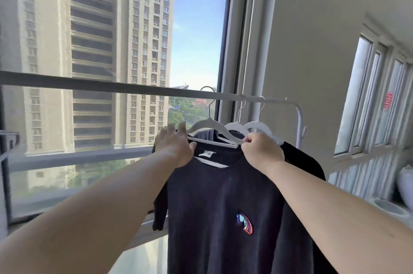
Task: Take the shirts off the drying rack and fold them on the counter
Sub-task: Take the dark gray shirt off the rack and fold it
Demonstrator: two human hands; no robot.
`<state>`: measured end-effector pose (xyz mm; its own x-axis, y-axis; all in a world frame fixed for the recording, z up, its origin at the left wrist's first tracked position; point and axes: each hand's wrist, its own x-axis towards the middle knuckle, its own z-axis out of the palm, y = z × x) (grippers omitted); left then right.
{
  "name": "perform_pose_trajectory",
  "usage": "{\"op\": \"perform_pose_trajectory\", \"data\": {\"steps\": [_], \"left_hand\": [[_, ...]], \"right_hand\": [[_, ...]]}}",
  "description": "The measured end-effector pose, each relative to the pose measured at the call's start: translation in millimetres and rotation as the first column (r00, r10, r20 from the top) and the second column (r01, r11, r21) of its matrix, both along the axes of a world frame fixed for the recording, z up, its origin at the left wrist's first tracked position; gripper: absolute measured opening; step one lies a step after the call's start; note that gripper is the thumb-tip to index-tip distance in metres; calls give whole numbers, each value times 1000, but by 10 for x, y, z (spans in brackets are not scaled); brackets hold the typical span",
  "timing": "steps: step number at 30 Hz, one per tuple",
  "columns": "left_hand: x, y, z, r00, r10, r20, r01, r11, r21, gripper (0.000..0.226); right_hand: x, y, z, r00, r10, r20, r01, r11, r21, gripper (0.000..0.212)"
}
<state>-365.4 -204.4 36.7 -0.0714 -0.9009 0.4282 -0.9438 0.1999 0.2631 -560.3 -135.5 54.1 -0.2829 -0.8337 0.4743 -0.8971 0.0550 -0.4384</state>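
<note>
A dark navy shirt (223, 202) with a small coloured chest patch hangs in front of me on a white hanger (209, 123). That hanger's hook is raised just off the rack's rail (125, 88). My left hand (173, 148) lies over the shirt's left shoulder with fingers extended and thumb at the collar. My right hand (260, 151) pinches the hanger's right end at the shirt's other shoulder. Two more white hangers (248, 127) hook on the rail behind, carrying dark shirts (301, 157). No counter is in view.
A large window (196, 28) with a ledge and tall buildings outside lies behind the rail. The rack's white end post (300, 117) stands at the right. White vessels (405, 186) sit on a sill under smaller windows at far right.
</note>
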Motion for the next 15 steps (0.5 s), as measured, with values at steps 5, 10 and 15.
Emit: {"op": "perform_pose_trajectory", "data": {"steps": [5,10,15], "left_hand": [[262,-150,17,998,37,43,-36,999,-27,81],[497,-110,-67,996,-68,53,68,998,10,69],[584,149,-23,1000,-6,-7,5,997,-78,59]], "right_hand": [[-22,-44,47,997,-50,59,53,997,-57,25],[43,-58,-29,999,4,42,-3,1000,-12,20],[269,-4,89,985,172,-35,-170,984,54,10]]}}
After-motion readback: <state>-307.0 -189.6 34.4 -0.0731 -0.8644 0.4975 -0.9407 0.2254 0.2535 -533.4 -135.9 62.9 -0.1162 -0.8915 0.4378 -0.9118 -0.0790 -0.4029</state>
